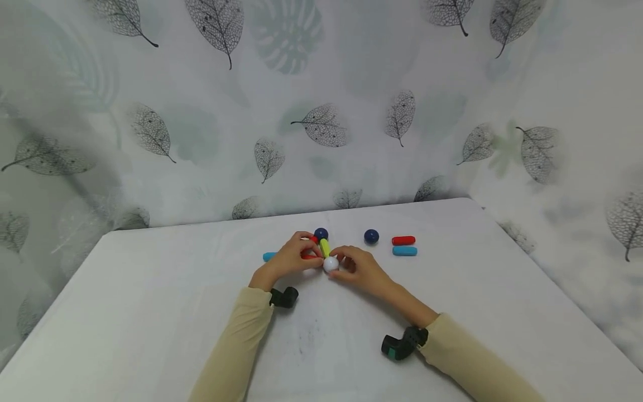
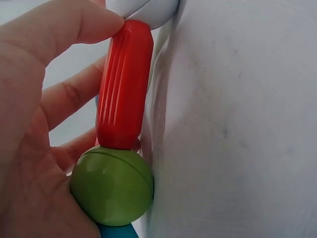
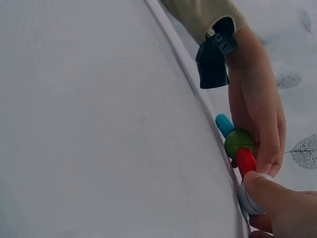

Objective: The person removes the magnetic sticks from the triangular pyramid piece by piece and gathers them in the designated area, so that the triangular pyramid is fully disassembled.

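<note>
My left hand [image 1: 287, 258] pinches a red rod [image 2: 125, 87] near the end that meets a white ball [image 1: 330, 264]. Thumb and fingers of my right hand [image 1: 365, 272] grip that ball from the right. A green ball [image 2: 113, 186] sits at the red rod's other end, against the left palm, and a blue rod [image 1: 269, 257] runs on from it. Behind the white ball, a yellow-green rod [image 1: 324, 247] leads to a dark blue ball [image 1: 321, 233]. Another red piece [image 1: 313, 239] shows partly behind the left fingers.
To the right of the hands, a loose dark blue ball [image 1: 371, 237], a red rod [image 1: 403, 240] and a light blue rod [image 1: 404, 251] lie on the white table [image 1: 150, 312]. A leaf-patterned cloth [image 1: 361, 151] hangs behind the table's back edge.
</note>
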Demonstrator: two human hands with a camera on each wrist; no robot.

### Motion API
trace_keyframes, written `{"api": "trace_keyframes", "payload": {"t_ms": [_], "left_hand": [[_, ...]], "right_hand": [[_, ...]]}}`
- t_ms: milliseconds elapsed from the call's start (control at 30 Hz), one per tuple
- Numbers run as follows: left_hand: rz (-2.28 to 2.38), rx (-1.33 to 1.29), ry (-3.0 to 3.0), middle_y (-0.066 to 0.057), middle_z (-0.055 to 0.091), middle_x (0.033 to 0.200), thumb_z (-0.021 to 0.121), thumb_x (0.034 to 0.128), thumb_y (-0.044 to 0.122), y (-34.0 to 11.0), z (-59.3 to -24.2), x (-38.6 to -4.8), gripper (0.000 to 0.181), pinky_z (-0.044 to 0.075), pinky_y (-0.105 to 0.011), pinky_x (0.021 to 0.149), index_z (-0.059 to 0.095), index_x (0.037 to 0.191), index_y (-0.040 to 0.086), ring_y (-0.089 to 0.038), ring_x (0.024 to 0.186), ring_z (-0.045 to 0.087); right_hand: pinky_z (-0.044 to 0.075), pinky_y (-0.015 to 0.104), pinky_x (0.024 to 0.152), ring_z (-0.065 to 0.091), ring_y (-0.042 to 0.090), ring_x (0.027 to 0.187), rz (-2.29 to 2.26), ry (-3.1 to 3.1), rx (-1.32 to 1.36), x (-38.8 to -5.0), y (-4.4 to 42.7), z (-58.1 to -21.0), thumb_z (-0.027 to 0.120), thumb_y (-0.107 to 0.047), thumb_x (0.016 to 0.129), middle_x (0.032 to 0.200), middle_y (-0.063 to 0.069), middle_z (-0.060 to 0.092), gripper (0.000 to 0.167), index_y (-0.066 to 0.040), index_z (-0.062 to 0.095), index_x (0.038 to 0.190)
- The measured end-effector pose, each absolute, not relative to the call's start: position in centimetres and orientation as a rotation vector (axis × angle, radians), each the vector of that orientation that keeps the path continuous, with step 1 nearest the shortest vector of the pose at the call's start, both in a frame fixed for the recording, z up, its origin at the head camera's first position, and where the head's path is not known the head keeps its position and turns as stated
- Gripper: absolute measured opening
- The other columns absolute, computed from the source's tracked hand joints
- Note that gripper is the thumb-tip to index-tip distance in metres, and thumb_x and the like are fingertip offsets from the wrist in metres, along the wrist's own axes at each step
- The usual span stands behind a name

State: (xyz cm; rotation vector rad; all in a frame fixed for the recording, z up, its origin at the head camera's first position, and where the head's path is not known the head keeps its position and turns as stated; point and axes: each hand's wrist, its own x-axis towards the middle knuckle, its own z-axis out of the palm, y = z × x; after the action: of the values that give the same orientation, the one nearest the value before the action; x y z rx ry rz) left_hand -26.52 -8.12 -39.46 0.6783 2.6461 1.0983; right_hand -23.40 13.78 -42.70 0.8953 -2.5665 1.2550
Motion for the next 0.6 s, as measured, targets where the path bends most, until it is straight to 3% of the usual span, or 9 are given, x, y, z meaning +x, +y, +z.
{"api": "trace_keyframes", "payload": {"t_ms": [267,600], "left_hand": [[1.084,0.736,2.642,-0.018,0.038,0.144,0.07,0.0905,0.025,-7.93,-39.48,-26.81,0.015,0.037,-0.051,0.108,0.072,0.099,0.013,-0.036,0.131,0.041],[1.065,0.725,2.643,-0.02,0.035,0.147,0.069,0.0917,0.025,-7.76,-39.47,-26.36,0.017,0.039,-0.05,0.107,0.07,0.102,0.011,-0.038,0.132,0.04]], "right_hand": [[0.05,0.023,0.069,0.056,0.015,0.077,1.221,-2.549,0.859,-23.37,13.28,-42.98,0.08,-0.017,0.082,0.09,0.003,0.062,0.037,-0.006,0.064,0.113],[0.051,0.025,0.076,0.056,0.018,0.084,1.317,-2.579,0.924,-23.31,13.53,-42.7,0.073,-0.009,0.087,0.1,0.008,0.062,0.032,-0.002,0.06,0.116]]}}
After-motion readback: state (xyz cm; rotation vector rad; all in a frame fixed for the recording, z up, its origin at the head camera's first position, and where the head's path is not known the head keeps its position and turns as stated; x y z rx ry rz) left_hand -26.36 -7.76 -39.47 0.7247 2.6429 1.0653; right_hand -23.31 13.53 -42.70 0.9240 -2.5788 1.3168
